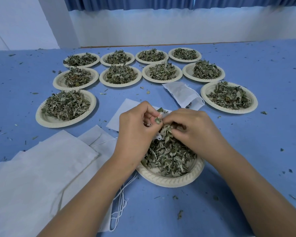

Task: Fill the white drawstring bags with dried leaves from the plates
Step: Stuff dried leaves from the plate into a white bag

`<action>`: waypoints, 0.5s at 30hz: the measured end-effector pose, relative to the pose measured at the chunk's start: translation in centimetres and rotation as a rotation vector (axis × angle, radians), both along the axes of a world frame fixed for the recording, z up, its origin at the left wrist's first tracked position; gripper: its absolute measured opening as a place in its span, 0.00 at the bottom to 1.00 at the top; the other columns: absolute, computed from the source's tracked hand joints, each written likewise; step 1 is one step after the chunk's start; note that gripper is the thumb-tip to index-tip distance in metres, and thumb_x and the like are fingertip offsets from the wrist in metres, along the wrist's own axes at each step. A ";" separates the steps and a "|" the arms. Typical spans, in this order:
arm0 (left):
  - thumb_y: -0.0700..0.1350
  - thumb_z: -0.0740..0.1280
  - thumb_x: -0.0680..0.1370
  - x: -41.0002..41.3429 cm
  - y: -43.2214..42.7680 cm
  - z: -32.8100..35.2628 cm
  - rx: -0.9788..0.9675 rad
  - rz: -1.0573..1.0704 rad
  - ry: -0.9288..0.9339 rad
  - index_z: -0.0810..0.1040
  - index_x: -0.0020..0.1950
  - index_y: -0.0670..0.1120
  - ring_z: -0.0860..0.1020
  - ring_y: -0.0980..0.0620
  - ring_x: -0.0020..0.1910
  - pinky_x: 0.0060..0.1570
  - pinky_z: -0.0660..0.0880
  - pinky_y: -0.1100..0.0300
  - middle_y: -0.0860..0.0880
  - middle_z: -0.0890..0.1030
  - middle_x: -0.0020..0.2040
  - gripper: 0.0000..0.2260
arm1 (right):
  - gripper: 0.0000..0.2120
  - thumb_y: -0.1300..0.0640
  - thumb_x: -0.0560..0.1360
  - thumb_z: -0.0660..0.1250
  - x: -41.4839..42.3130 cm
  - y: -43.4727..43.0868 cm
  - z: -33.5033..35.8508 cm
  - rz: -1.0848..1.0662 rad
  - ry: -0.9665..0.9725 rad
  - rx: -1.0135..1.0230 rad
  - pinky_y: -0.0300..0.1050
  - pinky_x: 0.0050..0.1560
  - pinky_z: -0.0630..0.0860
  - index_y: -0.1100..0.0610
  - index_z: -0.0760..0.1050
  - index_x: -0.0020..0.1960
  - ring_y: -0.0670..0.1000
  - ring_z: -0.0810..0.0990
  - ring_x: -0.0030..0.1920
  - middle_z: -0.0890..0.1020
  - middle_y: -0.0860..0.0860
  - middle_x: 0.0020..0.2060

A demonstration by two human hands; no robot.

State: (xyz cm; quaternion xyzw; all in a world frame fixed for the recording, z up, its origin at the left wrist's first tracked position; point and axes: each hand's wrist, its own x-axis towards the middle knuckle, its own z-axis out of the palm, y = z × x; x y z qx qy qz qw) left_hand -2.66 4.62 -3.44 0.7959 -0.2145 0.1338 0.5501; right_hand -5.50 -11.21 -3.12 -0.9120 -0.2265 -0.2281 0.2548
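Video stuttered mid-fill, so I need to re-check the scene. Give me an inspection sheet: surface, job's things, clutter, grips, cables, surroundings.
Surface: blue table, strewn with leaf crumbs.
Job's things: eleven plates heaped with dried leaves, nearest plate under the hands; stack of empty bags at left; one seemingly filled bag beyond.
Clutter: drawstrings trailing from the stack.
Grips: left hand holds a bag mouth; right hand pinches leaves into it.
Cables: nothing seen.
Surroundings: white wall, blue curtain.

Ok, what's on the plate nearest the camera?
Heaped dried leaves. The left hand and right hand cover the far rim of the plate and the mouth of the white bag, so its fill is hidden.
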 end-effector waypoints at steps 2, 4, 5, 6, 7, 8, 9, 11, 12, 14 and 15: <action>0.33 0.73 0.71 0.1 0.1 0.0 0.009 0.012 -0.005 0.77 0.38 0.46 0.72 0.61 0.31 0.33 0.68 0.72 0.53 0.77 0.32 0.10 | 0.16 0.75 0.66 0.68 -0.1 -0.3 0.3 0.028 0.082 0.152 0.40 0.48 0.76 0.61 0.81 0.49 0.49 0.81 0.48 0.83 0.51 0.48; 0.33 0.73 0.70 0.0 0.1 0.0 0.025 0.020 -0.003 0.76 0.38 0.48 0.73 0.61 0.31 0.32 0.68 0.73 0.52 0.77 0.31 0.11 | 0.16 0.76 0.67 0.67 -0.1 -0.6 0.6 0.023 0.127 0.242 0.38 0.46 0.76 0.61 0.80 0.50 0.47 0.79 0.45 0.80 0.51 0.48; 0.32 0.73 0.70 0.0 0.1 -0.1 0.029 0.021 0.002 0.76 0.37 0.49 0.73 0.61 0.31 0.32 0.68 0.72 0.53 0.77 0.31 0.12 | 0.15 0.76 0.67 0.68 -0.2 -0.6 0.6 0.003 0.120 0.260 0.38 0.45 0.76 0.61 0.79 0.48 0.47 0.79 0.43 0.80 0.51 0.46; 0.32 0.72 0.69 0.0 0.0 -0.1 0.032 0.018 0.004 0.76 0.37 0.50 0.73 0.60 0.31 0.32 0.69 0.72 0.53 0.77 0.31 0.13 | 0.14 0.76 0.66 0.68 -0.2 -0.6 0.6 -0.023 0.097 0.259 0.37 0.43 0.75 0.61 0.79 0.46 0.47 0.78 0.40 0.80 0.50 0.43; 0.32 0.72 0.69 -0.1 0.0 -0.2 0.036 0.012 0.003 0.76 0.37 0.50 0.74 0.59 0.31 0.32 0.69 0.72 0.52 0.77 0.32 0.14 | 0.14 0.76 0.65 0.69 -0.3 -0.5 0.5 -0.048 0.071 0.238 0.36 0.41 0.74 0.61 0.80 0.44 0.47 0.77 0.36 0.81 0.50 0.40; 0.32 0.72 0.69 -0.1 -0.1 -0.2 0.043 0.003 0.000 0.77 0.37 0.50 0.74 0.59 0.32 0.32 0.69 0.72 0.51 0.78 0.32 0.13 | 0.14 0.76 0.64 0.69 -0.3 -0.4 0.4 -0.075 0.050 0.203 0.35 0.39 0.73 0.61 0.81 0.43 0.46 0.75 0.34 0.82 0.50 0.39; 0.31 0.72 0.68 -0.1 -0.1 -0.3 0.052 -0.008 0.000 0.77 0.38 0.48 0.75 0.58 0.32 0.32 0.69 0.72 0.50 0.79 0.33 0.12 | 0.14 0.76 0.64 0.69 -0.3 -0.3 0.2 -0.100 0.036 0.161 0.36 0.39 0.72 0.61 0.82 0.43 0.45 0.75 0.33 0.83 0.51 0.38; 0.31 0.71 0.68 -0.2 -0.2 -0.3 0.061 -0.029 0.009 0.78 0.39 0.46 0.74 0.60 0.32 0.32 0.69 0.72 0.50 0.78 0.33 0.10 | 0.14 0.76 0.63 0.68 -0.1 0.0 -0.1 -0.136 0.017 0.104 0.40 0.39 0.75 0.62 0.83 0.43 0.49 0.78 0.34 0.84 0.52 0.38; 0.30 0.71 0.68 -0.2 -0.3 -0.4 0.061 -0.033 0.016 0.78 0.39 0.45 0.73 0.61 0.32 0.32 0.68 0.73 0.52 0.77 0.32 0.10 | 0.15 0.76 0.63 0.67 -0.1 0.1 -0.1 -0.136 0.013 0.105 0.39 0.39 0.75 0.62 0.83 0.43 0.49 0.77 0.34 0.84 0.53 0.38; 0.30 0.71 0.68 -0.2 -0.3 -0.4 0.053 -0.021 0.016 0.78 0.39 0.45 0.73 0.62 0.32 0.33 0.68 0.73 0.53 0.76 0.31 0.10 | 0.16 0.77 0.62 0.68 -0.1 0.1 -0.1 -0.103 0.060 0.177 0.35 0.40 0.73 0.63 0.83 0.44 0.45 0.74 0.32 0.83 0.55 0.38; 0.30 0.72 0.68 -0.1 -0.2 -0.4 0.051 -0.009 0.006 0.78 0.39 0.45 0.73 0.62 0.32 0.33 0.68 0.73 0.54 0.76 0.31 0.10 | 0.16 0.77 0.63 0.68 -0.1 0.0 0.0 -0.076 0.117 0.256 0.35 0.41 0.74 0.63 0.82 0.45 0.46 0.76 0.33 0.83 0.55 0.39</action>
